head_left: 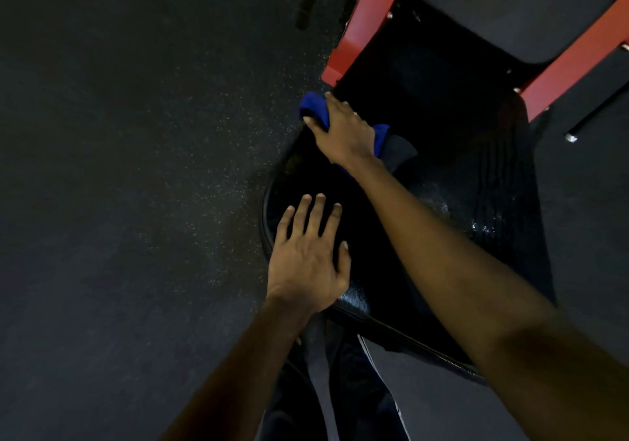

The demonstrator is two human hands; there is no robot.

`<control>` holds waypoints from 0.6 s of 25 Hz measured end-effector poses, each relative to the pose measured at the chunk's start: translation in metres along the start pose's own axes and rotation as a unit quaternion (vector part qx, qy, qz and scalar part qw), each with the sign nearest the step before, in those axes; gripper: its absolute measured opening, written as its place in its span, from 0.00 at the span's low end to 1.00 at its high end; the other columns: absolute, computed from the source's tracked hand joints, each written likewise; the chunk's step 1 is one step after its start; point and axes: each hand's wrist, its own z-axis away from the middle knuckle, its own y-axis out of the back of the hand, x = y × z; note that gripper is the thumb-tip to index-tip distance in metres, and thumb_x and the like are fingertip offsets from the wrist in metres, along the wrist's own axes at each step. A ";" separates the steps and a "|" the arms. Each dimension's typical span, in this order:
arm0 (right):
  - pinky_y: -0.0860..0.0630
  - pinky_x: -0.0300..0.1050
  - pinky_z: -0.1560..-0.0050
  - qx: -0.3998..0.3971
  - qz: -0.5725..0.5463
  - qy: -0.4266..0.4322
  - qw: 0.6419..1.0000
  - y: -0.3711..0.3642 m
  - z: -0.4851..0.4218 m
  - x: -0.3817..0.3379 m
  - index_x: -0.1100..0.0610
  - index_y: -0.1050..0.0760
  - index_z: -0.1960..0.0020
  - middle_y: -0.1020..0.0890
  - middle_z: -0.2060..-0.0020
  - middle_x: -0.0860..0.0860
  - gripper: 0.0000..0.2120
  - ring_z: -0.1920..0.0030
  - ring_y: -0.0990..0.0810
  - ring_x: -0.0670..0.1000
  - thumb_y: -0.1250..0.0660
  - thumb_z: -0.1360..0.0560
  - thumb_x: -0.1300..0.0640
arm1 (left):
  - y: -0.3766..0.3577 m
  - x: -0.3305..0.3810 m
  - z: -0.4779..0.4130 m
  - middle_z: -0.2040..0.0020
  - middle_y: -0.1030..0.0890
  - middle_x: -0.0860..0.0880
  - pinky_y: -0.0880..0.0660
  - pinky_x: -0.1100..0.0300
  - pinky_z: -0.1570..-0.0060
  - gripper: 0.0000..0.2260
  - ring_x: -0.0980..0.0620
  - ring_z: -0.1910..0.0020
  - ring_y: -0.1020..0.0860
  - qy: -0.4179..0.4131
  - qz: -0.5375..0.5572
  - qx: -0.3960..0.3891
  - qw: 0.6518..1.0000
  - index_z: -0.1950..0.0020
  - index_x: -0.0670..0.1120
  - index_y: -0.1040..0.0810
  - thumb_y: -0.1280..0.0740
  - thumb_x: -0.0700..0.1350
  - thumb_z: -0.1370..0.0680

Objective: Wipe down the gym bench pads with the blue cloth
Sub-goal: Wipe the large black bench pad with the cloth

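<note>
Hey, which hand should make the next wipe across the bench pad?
Right. The right hand already holds the cloth at the far left edge of the pad. The left hand lies flat on the near edge with nothing in it, probably bracing.

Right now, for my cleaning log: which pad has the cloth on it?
The near pad, where the right hand grips the cloth; the far pad, between the red rails, lies bare.
</note>
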 end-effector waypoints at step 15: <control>0.32 0.49 0.29 -0.019 -0.007 0.114 0.993 -0.002 0.042 0.004 0.49 0.40 0.19 0.35 0.21 0.46 0.34 0.22 0.36 0.51 0.40 0.19 0.35 | 0.001 0.000 0.001 0.22 0.33 0.43 0.45 0.44 0.22 0.27 0.42 0.20 0.41 -0.001 -0.012 0.004 1.000 0.22 0.46 0.33 0.42 0.55 0.20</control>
